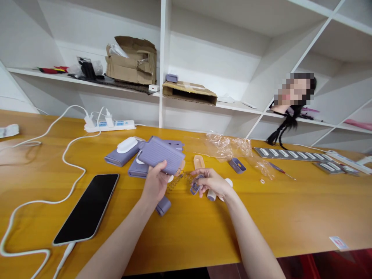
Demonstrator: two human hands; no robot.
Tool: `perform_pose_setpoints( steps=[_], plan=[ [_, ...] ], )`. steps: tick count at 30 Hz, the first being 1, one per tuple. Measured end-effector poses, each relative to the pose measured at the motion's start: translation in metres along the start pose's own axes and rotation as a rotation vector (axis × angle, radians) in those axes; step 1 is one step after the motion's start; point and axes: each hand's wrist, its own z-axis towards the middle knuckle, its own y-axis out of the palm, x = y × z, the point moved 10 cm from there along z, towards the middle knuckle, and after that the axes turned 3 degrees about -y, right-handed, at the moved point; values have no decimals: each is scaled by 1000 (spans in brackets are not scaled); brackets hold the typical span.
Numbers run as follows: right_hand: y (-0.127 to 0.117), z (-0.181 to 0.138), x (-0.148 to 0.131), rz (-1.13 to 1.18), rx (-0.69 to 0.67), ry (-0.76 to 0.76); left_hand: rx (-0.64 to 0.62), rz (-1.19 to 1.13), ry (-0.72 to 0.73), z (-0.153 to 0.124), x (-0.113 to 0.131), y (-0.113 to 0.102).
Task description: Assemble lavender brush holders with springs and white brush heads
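Observation:
My left hand [155, 184] is closed around a lilac ribbed plastic shell [162, 155], held tilted above the wooden table [261, 217]. My right hand [213, 182] pinches a small lilac part [194, 188] just over the tabletop. A thin metal spring [177, 181] lies between the two hands. A lilac cylinder [163, 205] rests under my left wrist. More lilac housings [120, 157] with a white oval piece [126, 145] lie behind my left hand. A small peach piece [199, 161] and a lilac clip [236, 165] sit beyond my right hand.
A black phone [88, 207] on a white cable lies at the left front. A white power strip [109, 124] sits at the back edge. Crumpled clear plastic [229, 146], grey part trays [293, 154] and a small screwdriver [280, 170] are to the right. Shelves with cardboard boxes [132, 60] stand behind.

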Motion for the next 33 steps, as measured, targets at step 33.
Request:
perform_pose_setpoints(
  steps=[33],
  plan=[
    [-104, -17, -26, 78, 504, -253, 161, 686, -26, 30, 48, -46]
  ],
)
